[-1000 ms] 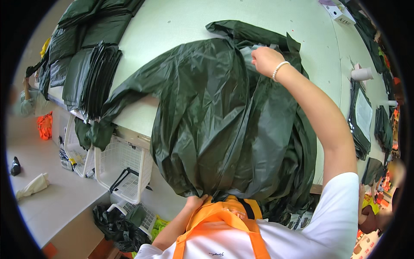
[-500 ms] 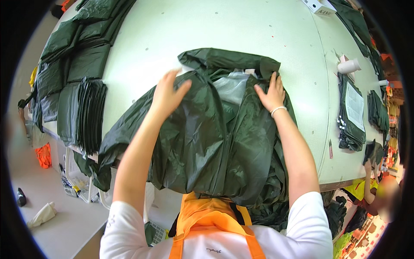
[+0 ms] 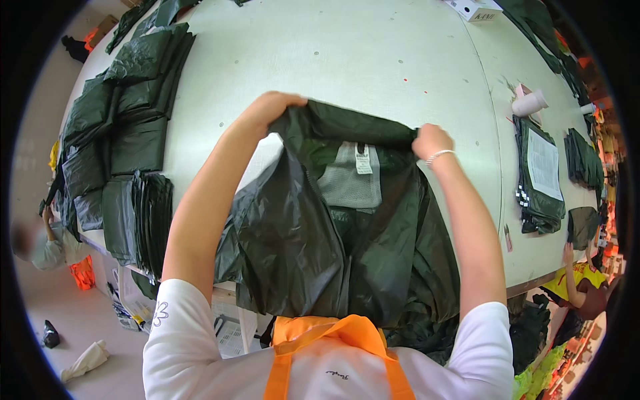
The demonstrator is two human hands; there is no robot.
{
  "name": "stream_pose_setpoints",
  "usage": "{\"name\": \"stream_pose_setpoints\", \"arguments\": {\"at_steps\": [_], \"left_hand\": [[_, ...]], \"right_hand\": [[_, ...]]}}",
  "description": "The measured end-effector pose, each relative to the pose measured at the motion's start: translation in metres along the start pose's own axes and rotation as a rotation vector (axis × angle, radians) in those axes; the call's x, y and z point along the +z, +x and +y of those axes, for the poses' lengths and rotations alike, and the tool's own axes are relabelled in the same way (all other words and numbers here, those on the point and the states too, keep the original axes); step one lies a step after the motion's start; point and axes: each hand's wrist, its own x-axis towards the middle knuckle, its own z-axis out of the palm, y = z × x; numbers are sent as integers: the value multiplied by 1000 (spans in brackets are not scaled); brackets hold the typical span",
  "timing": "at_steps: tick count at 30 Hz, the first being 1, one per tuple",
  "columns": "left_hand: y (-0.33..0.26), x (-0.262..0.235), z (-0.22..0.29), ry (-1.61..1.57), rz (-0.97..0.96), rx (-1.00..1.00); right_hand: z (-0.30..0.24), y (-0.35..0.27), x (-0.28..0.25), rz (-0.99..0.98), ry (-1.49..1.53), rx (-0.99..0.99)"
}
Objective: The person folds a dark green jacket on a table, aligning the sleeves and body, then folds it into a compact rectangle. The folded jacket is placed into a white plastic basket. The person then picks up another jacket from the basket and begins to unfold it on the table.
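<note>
Dark green crinkled plastic raincoat [image 3: 333,233] held up over the pale tabletop [image 3: 373,73].
Left hand [image 3: 270,107] and right hand [image 3: 432,141] each keep a clenched grip on its collar edge.

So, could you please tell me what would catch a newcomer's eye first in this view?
First, the dark green jacket spread open at the near table edge, its grey mesh lining showing, with the left hand and right hand gripping its collar edge. Next, the stacks of folded dark green garments along the left of the pale table.
</note>
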Motion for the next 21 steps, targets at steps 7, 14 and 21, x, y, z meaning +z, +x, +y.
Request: {"name": "stream_pose_setpoints", "arguments": {"at_steps": [7,14,21], "left_hand": [[60,77,-64,83,107,207],[-5,78,-87,293,254,879],[-105,77,-165,342,195,634]], "right_hand": [[-20,25,42,252,645,-26],[-68,-85,63,656,466,-851],[-52,-189,134,-55,200,-810]]}}
